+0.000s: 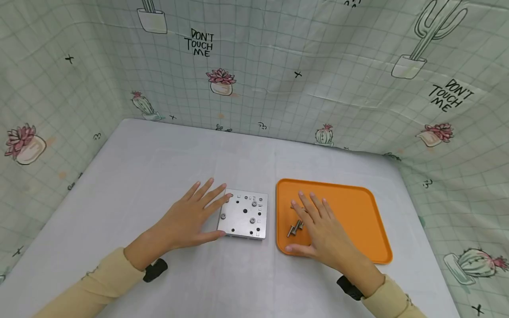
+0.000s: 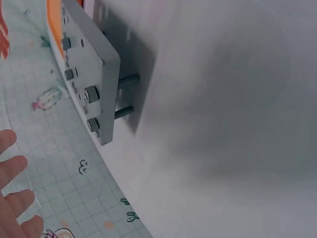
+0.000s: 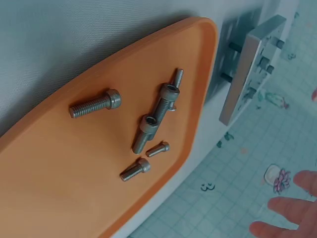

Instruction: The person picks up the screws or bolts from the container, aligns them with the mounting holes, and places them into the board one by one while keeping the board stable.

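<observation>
The person's left grip (image 1: 194,217) is hovering at the left edge of a silver metal plate (image 1: 241,215), fingers spread, released and holding nothing. The right grip (image 1: 324,229) is hovering over the left part of an orange tray (image 1: 351,214), likewise spread and holding nothing. The plate is lying on the desk (image 1: 238,278), seated screws (image 3: 265,63) showing their heads on top, and shafts jutting below. Just beside it, the tray is carrying loose screws (image 3: 94,104) of differing sizes. Beyond, a printed curtain (image 1: 270,95) is hanging. The work seems to be pausing between screws, some seated, others waiting. The next move would probably be calling for a right fingertip pinch on one screw, with the left steadying the plate.
</observation>
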